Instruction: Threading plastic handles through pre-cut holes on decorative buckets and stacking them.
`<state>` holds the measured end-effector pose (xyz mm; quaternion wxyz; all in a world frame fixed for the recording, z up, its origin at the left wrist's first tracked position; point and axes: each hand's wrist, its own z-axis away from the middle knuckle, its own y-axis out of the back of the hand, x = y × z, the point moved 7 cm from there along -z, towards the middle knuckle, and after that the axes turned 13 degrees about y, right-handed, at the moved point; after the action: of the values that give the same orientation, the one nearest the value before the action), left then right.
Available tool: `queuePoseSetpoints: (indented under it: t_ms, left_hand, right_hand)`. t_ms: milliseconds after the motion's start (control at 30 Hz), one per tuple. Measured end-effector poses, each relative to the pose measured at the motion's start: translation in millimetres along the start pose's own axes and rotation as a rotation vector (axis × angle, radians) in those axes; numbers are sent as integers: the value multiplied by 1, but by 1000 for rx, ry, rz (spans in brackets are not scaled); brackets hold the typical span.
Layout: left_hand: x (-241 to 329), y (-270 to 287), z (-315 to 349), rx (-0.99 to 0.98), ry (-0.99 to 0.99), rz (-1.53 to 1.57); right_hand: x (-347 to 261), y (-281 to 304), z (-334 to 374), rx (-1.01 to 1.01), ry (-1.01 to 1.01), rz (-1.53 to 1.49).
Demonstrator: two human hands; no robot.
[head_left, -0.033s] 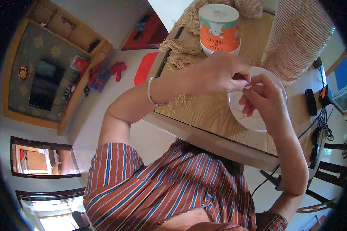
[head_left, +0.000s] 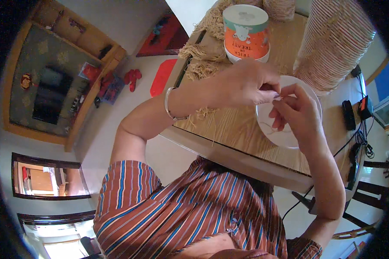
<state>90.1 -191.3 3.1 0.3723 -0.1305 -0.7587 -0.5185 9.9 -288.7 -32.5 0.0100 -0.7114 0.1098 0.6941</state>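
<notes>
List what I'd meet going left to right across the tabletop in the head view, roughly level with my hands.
Beige twine bundles, left hand, right hand, dark oblong object, black-and-orange device.

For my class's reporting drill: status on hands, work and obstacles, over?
Left hand and right hand: fingertips close together, anything held too small to tell. White disc beneath them. Orange-and-green tub close beyond left hand.

Dark, warped edges; perhaps slight blur
</notes>
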Motion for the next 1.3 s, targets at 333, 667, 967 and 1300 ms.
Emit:
queuePoseSetpoints:
  t_ms: [333,667,967,1300]
  left_hand:
    - [-5,10,6,102,-58,-18]
    - [-5,1,16,126,-3,26]
    - [4,-7,18,93,24,175]
    - [4,-1,18,88,10,104]
  right_hand:
    - [-2,2,4,81,85,20]
    - [-7,-4,12,136,207,-95]
    - [-9,-8,14,117,255,-74]
    - [-3,-1,10,195,294,170]
